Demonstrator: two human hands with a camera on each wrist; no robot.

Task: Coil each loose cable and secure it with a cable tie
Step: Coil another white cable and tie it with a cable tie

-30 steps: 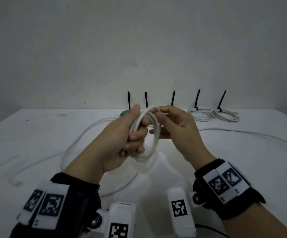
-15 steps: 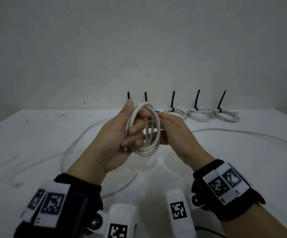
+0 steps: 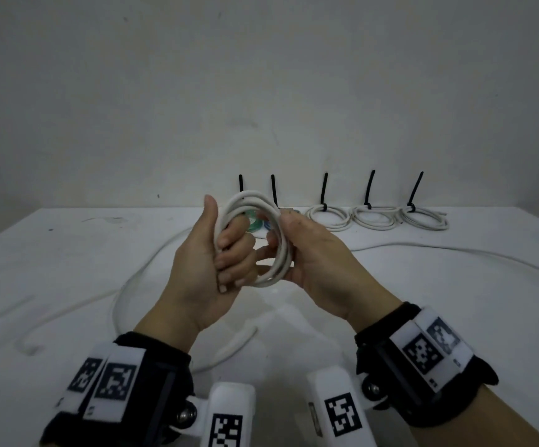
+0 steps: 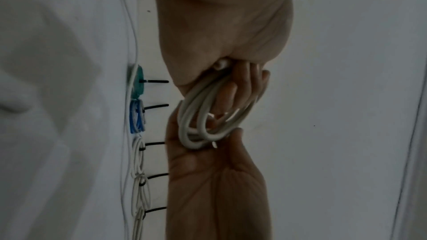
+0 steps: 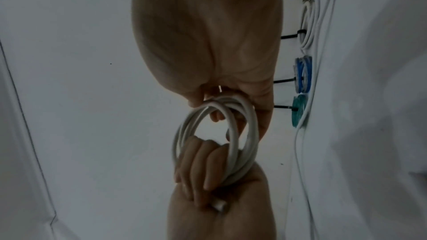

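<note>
Left hand (image 3: 203, 262) fingers are curling tight through the coil (image 3: 261, 240), keeping loops together; right hand (image 3: 313, 253) is gripping its far side, steadying.

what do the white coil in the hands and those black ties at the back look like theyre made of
White coil: looks like a rubbery or plastic-jacketed cable with a smooth matte skin; it bends into round loops without kinking. Black ties: probably stiff plastic, nylon-like; their thin tails stand straight up from the bundles. Neither can be confirmed by look alone.
</note>
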